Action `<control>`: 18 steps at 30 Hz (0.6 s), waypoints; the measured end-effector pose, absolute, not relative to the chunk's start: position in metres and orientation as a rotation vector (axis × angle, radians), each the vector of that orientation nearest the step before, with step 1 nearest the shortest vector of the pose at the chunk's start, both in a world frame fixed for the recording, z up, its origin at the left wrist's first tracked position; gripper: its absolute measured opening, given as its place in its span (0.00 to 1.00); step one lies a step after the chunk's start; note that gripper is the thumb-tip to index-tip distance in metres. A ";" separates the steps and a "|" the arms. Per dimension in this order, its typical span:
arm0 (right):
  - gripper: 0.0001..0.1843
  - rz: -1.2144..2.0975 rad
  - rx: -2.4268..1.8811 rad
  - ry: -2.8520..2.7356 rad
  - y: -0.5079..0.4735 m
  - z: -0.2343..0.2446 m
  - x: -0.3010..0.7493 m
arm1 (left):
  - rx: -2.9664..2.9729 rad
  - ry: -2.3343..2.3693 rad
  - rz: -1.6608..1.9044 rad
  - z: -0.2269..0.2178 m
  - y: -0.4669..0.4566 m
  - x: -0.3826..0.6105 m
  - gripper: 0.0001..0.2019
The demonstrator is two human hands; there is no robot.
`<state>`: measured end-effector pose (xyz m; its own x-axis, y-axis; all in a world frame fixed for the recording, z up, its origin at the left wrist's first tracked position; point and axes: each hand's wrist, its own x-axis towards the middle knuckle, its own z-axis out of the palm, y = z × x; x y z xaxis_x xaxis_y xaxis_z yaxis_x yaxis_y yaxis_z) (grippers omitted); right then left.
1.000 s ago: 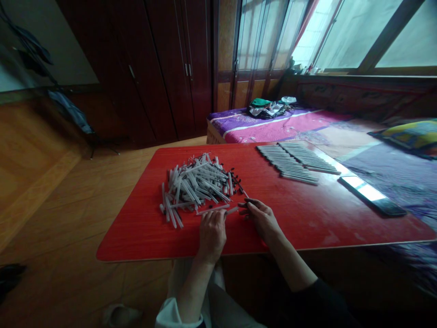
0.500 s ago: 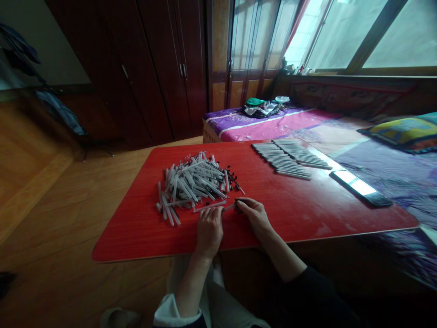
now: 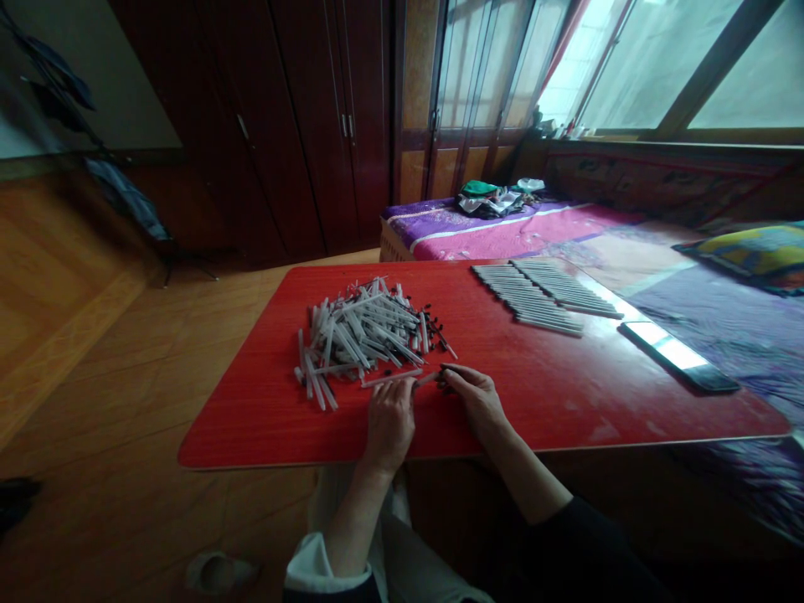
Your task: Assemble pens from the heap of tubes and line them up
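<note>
My left hand (image 3: 390, 421) is closed with its fingers pinched at the left end of a thin translucent tube (image 3: 428, 378). On the other end of that tube, my right hand (image 3: 482, 405) pinches small dark pieces whose kind I cannot make out. Just beyond my left hand another pale tube (image 3: 390, 378) lies flat. A heap of whitish, see-through tubes (image 3: 358, 327) covers the left part of the red table (image 3: 251, 410). Small black caps or plugs (image 3: 435, 328) lie along the heap's right side.
Two neat rows of grey-white tubes with dark ends (image 3: 528, 299) lie at the table's far right. A phone (image 3: 678, 358) rests near the right edge. Behind the table is a bed (image 3: 502, 239) with folded cloth on it; dark wardrobes (image 3: 301, 126) stand at the back.
The whole view has shifted slightly, so the table appears a little farther right. Both hands keep the same hold on the tube and pieces.
</note>
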<state>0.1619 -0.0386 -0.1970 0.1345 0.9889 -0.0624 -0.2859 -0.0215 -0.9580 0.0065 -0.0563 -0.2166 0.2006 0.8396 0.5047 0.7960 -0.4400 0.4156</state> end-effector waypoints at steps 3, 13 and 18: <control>0.12 1.266 -1.093 -0.880 -0.038 -0.198 0.162 | 2.381 1.624 1.044 -0.216 -0.056 0.007 0.10; 0.11 1.248 -1.083 -0.877 -0.038 -0.201 0.161 | 2.438 1.616 1.031 -0.219 -0.057 0.006 0.10; 0.12 1.261 -1.094 -0.889 -0.038 -0.200 0.161 | 2.399 1.616 1.039 -0.217 -0.057 0.006 0.10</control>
<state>0.1614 -0.0383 -0.1999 0.1249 0.9903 -0.0612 -0.2748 -0.0248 -0.9612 0.0059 -0.0573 -0.2173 0.2193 0.8427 0.4918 0.7971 -0.4454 0.4078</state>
